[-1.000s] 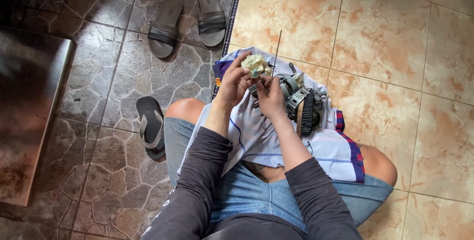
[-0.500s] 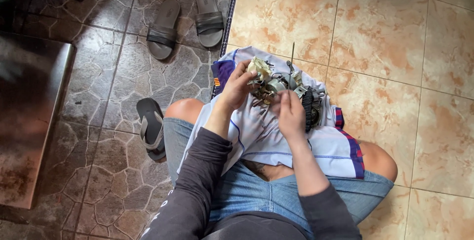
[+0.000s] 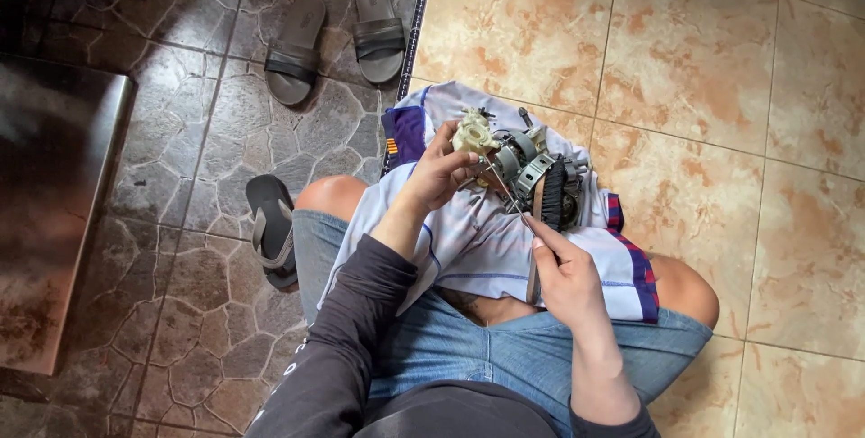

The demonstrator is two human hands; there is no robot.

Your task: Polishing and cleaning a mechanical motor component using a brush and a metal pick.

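Tiled floor, left hand (image 3: 439, 177) fingers gripping cream part (image 3: 472, 134), right hand (image 3: 565, 278) pinching thin tool (image 3: 510, 196) just below

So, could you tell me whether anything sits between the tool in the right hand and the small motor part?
Nothing visible does: the right hand aims the thin tool straight at the motor part, which the left hand steadies.

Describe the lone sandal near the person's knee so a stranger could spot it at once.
Start on the dark stone-patterned floor left of the orange tiles. A pair of grey slide sandals lies side by side at the top; lower down, a single dark sandal sits just left of the person's bare knee. It is alone, darker, and has crossing straps rather than one broad band.
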